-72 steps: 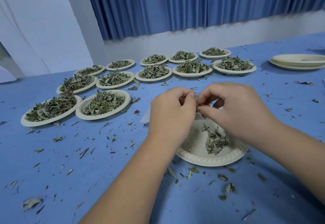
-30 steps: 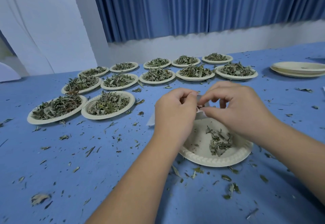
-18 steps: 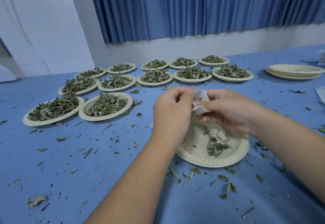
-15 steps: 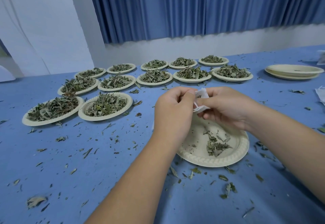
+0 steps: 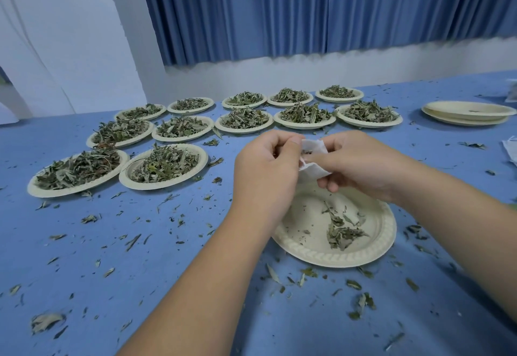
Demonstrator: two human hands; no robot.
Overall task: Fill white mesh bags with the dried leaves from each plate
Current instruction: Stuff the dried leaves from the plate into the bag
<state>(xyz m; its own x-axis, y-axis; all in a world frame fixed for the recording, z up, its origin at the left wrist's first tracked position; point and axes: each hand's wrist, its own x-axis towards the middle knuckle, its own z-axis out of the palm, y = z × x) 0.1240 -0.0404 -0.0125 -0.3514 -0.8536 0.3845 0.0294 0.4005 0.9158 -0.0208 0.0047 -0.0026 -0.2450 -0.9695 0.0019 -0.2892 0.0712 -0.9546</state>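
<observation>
Plates (image 5: 156,187) heaped with dried leaves (image 5: 165,164), twelve in all, spread across the far left. Your left hand (image 5: 265,171) and right hand (image 5: 361,165) each pinch one small, crumpled white mesh bag (image 5: 313,171) just above the near plate (image 5: 387,232), which holds a few scraps. Two bare plates (image 5: 467,120) sit stacked far right.
</observation>
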